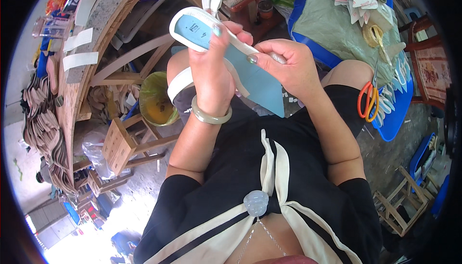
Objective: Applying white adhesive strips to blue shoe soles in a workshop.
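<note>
A pale blue insole (260, 82) is held up in front of me, its rounded heel end at the upper left and its pointed end toward my lap. White strip (243, 46) runs round the heel and along the far edge. My left hand (210, 74) is closed round the insole near the heel, thumb on top. At the edge, my right hand (293, 66) pinches the white strip between thumb and fingers; its fingertips are partly hidden. A loose white strip end (181, 81) curls out beside my left wrist.
Orange-handled scissors (369, 103) lie by my right knee. Beyond it, a blue tray (301, 42) bears grey cloth, white pieces and a tape roll (372, 36). At left stand a workbench (103, 21), a wooden stool (119, 146) and a yellow-lined bucket (157, 98).
</note>
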